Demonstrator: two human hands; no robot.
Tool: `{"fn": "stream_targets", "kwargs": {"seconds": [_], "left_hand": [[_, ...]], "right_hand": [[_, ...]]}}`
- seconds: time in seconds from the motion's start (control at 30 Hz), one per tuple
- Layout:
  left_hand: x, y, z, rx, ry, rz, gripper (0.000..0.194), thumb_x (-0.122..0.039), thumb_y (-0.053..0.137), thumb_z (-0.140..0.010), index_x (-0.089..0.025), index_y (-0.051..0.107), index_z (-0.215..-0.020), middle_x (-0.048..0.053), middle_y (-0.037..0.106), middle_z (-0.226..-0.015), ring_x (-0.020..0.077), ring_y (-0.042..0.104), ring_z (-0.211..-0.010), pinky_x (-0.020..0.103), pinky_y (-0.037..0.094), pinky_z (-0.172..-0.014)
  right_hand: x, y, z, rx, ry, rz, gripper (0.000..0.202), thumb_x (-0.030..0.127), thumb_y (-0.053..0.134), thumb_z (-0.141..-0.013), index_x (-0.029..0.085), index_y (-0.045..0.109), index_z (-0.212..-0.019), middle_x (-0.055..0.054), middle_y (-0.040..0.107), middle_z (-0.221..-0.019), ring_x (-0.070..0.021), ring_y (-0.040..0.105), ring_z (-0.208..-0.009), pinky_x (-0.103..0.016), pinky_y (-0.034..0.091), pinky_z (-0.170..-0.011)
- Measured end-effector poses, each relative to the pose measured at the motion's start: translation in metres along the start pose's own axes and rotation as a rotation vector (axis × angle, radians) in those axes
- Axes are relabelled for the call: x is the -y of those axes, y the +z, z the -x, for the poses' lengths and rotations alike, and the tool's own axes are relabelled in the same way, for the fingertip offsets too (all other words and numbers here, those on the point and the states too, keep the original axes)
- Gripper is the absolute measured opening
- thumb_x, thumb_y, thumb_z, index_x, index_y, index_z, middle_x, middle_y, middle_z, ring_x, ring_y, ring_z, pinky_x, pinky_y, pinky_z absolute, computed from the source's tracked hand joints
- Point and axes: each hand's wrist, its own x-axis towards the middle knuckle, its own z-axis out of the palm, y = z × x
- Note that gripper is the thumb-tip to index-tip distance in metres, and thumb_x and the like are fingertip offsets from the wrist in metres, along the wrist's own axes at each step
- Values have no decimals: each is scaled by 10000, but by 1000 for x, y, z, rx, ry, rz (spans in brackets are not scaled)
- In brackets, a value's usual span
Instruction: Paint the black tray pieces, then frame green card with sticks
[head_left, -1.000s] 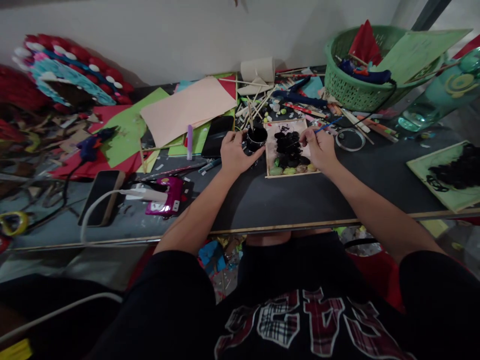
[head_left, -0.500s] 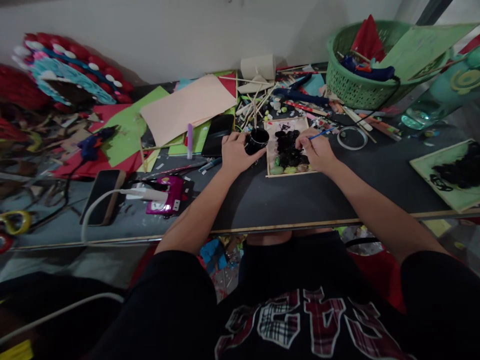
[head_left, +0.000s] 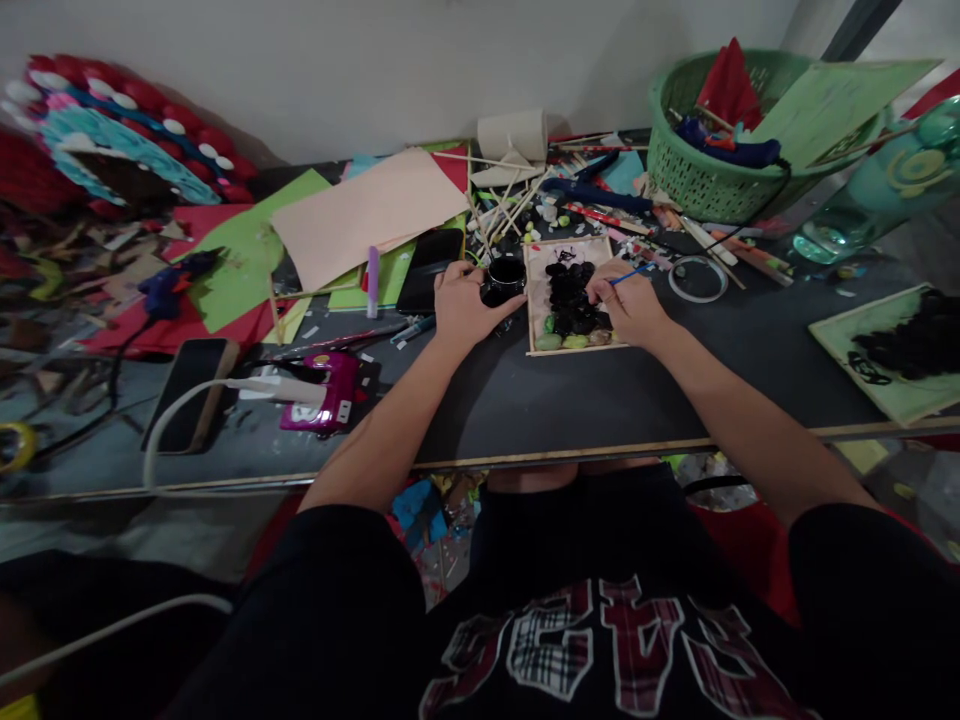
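My left hand point(head_left: 466, 302) is wrapped round a small jar point(head_left: 504, 280) with dark contents, which stands on the table just left of a wood-framed panel point(head_left: 546, 310). Black-coated pebbles point(head_left: 571, 290) cover the panel's middle, and a few greenish and brown stones point(head_left: 576, 341) line its near edge. Over the panel's right side, my right hand point(head_left: 626, 300) pinches a thin blue-handled paintbrush point(head_left: 632, 274). The brush's tip is hidden by the fingers, so I cannot tell whether it touches a pebble.
A green basket point(head_left: 701, 175) and a clear bottle point(head_left: 855, 215) stand at the back right. Another panel point(head_left: 840, 350) with black pieces lies far right. Coloured paper point(head_left: 367, 215), a phone point(head_left: 191, 390) and a purple power socket point(head_left: 330, 390) lie left. Sticks point(head_left: 517, 205) clutter the back.
The whole view has shifted slightly. Both hands keep their holds on the jar and the paintbrush, and the right hand stays over the panel.
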Motion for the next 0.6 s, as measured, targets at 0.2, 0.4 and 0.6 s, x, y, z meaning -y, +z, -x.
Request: {"fn": "stream_targets", "kwargs": {"seconds": [0.2, 0.4, 0.6], "left_hand": [[-15, -12, 0, 136, -63, -131, 694, -825, 640, -658, -191, 644, -940, 153, 628, -1047, 377, 546, -1145, 532, 405, -1071], [-25, -19, -1, 238, -99, -246, 715, -811, 574, -726, -160, 652, -1010, 171, 617, -1134, 373, 526, -1198, 502, 390, -1094], [-20, -14, -1, 198, -79, -237, 707, -820, 571, -723, -168, 652, -983, 159, 627, -1109, 353, 551, -1156, 486, 419, -1065]], "right_hand": [[-4, -4, 1, 12, -112, 126, 553, 626, 216, -993, 247, 482, -689, -56, 550, -717, -210, 515, -779, -400, 434, -831], [-6, -8, 2, -55, -135, 164, 528, 557, 208, -1023, 232, 491, -717, -51, 562, -728, -190, 538, -779, -373, 452, -798], [-2, -1, 0, -36, -127, 120, 584, 644, 208, -990, 232, 529, -730, -54, 594, -753, -192, 575, -820, -386, 463, -850]]}}
